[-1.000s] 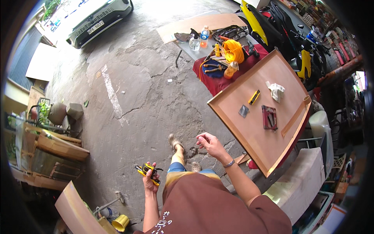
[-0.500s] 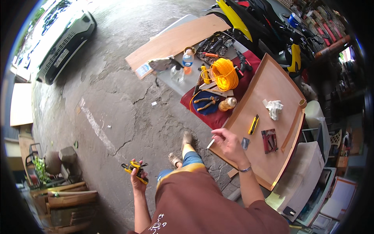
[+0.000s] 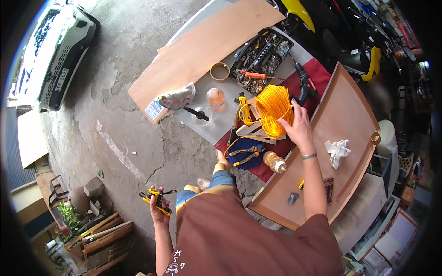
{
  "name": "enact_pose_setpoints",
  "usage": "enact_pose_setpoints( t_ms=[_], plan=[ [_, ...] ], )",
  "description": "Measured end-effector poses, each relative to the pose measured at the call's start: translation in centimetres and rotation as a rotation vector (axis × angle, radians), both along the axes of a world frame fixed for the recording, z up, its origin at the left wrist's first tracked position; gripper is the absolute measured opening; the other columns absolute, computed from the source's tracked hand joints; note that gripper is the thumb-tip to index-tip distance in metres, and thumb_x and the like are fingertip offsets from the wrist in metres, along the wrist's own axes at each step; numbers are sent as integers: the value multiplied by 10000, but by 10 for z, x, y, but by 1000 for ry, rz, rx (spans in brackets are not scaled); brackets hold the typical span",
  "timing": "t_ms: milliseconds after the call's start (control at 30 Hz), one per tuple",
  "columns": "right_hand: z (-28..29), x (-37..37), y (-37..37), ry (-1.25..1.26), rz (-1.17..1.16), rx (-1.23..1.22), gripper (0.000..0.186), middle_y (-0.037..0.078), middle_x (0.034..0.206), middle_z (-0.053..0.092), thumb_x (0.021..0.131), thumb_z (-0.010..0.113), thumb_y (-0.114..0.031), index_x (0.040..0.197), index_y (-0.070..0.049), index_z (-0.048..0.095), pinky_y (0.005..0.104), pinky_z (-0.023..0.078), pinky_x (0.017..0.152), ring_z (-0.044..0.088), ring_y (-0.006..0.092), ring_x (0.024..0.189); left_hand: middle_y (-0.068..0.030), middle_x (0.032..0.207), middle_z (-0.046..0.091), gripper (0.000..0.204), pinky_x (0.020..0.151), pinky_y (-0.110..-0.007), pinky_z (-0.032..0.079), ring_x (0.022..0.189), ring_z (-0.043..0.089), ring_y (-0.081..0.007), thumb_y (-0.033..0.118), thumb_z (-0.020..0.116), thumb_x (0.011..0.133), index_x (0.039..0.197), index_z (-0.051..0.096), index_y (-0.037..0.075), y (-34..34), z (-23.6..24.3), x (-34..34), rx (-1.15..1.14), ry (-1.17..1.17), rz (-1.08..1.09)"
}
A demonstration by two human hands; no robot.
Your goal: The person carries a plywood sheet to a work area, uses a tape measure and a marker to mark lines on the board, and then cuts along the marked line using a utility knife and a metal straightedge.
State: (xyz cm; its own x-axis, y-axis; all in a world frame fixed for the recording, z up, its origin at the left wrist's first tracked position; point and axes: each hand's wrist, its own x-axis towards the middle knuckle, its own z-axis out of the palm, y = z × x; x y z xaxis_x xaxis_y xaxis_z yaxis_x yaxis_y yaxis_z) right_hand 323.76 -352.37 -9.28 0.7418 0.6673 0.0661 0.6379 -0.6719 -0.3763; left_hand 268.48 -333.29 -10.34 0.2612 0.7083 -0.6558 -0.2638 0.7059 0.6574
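Observation:
My left hand [image 3: 159, 209] is closed around what looks like a yellow-and-black tape measure [image 3: 157, 197], held low over the concrete with a dark strap sticking out. My right hand [image 3: 299, 125] is at the right side of a coil of orange rope [image 3: 272, 111]. Its thumb and fingers are spread against the coil's edge, and I see no firm grip. Just left of the coil lies a yellow-and-black tool [image 3: 245, 110]. Pliers with orange-and-black handles [image 3: 246, 155] rest on a blue cloth or pouch below it, beside a bottle [image 3: 275, 162] with brownish contents.
A long wooden board [image 3: 198, 55] lies across the grey table [image 3: 212, 131]. An open tool case [image 3: 262, 57], a tape roll [image 3: 219, 72] and a cordless drill [image 3: 304, 83] are there too. To the right, a brown panel [image 3: 340, 99] holds a crumpled white cloth [image 3: 338, 153].
My right hand has moved forward from over the panel's near corner to the rope coil. My body has come closer to the table. The tape measure stays in my left hand.

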Motion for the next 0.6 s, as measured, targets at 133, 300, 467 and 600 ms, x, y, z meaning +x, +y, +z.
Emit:
enact_pose_setpoints(
  t_ms=[133, 300, 467, 600],
  plan=[
    [-33, 3, 22, 7, -1, -286, 1111, 230, 1322, 445, 708, 831, -539, 1577, -167, 246, 503, 445, 1016, 500, 420, 1209, -112, 1292, 596, 621, 620, -257, 491, 533, 500, -66, 331, 697, 899, 1445, 441, 186, 16, 6, 36, -35, 11, -24],
    [-59, -7, 27, 110, -162, -249, 1072, 236, 1327, 471, 685, 876, -318, 1561, -220, 266, 486, 447, 1011, 510, 426, 1191, -114, 1293, 595, 660, 622, -275, 498, 530, 491, -82, 314, 715, 874, 1454, 432, 174, 24, 3, 61, -120, 52, -84],
    [-53, 4, 8, 102, -85, 108, 841, 184, 1187, 545, 689, 811, -85, 1436, -110, 425, 481, 444, 1000, 542, 402, 1137, -116, 1296, 593, 715, 625, -270, 504, 542, 474, -82, 319, 741, 846, 1465, 420, 161, 30, 5, 71, -134, 109, -152],
    [-28, 10, -12, 154, -78, 263, 696, 190, 1190, 568, 697, 752, -16, 1345, -66, 503, 476, 436, 1028, 549, 398, 1140, -102, 1289, 603, 675, 606, -255, 492, 529, 468, -80, 314, 723, 862, 1457, 436, 179, 38, 7, 73, -119, 137, -167]
  ],
)
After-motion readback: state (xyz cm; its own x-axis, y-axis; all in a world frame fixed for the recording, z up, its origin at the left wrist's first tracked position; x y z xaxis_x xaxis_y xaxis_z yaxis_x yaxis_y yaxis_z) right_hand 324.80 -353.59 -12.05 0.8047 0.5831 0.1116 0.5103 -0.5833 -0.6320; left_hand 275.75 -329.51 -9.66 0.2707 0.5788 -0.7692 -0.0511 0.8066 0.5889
